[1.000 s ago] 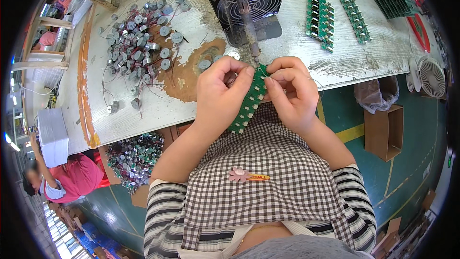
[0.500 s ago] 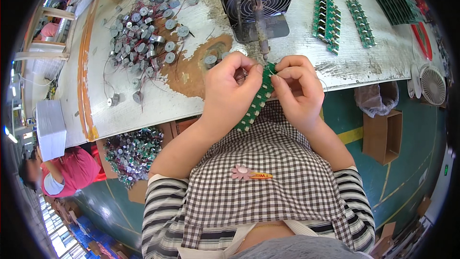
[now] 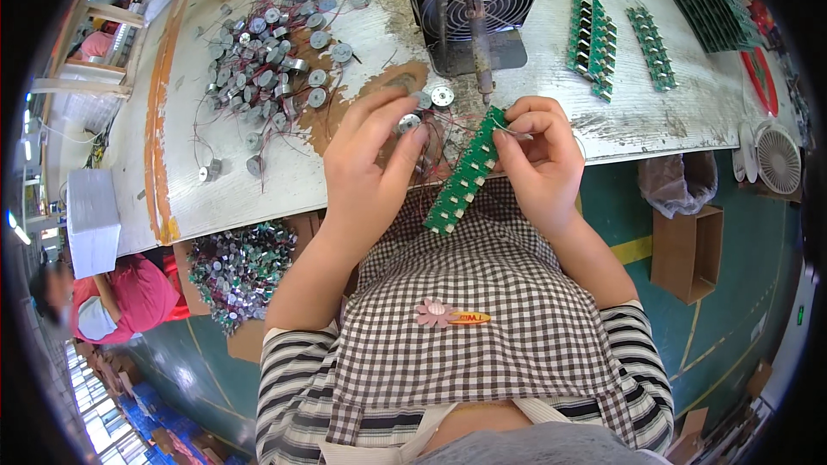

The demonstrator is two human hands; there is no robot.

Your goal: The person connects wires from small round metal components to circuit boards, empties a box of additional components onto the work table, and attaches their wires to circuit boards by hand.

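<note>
My right hand (image 3: 543, 151) pinches the upper end of a green circuit board strip (image 3: 465, 179), which slants down toward my apron. A thin silvery wire (image 3: 515, 133) also runs from those fingers. Between the thumb and fingers of my left hand (image 3: 366, 159) is a small round silver motor (image 3: 408, 123), left of the strip. Another motor (image 3: 442, 96) lies just beyond it, with thin dark red wires around. A soldering iron (image 3: 481, 52) hangs tip down just above the strip's top end.
Behind the iron stands a black fan (image 3: 508, 0). A heap of motors (image 3: 267, 60) spreads at left. Board strips (image 3: 593, 47) lie at right near stacked green boards (image 3: 702, 0). A box of wired parts (image 3: 237, 280) sits below the table edge (image 3: 233, 228); a co-worker (image 3: 129, 301) is far left.
My left hand has left the strip and moved left, where a motor now sits in its fingers. The right hand keeps the strip, and more of the strip shows. The view has shifted slightly.
</note>
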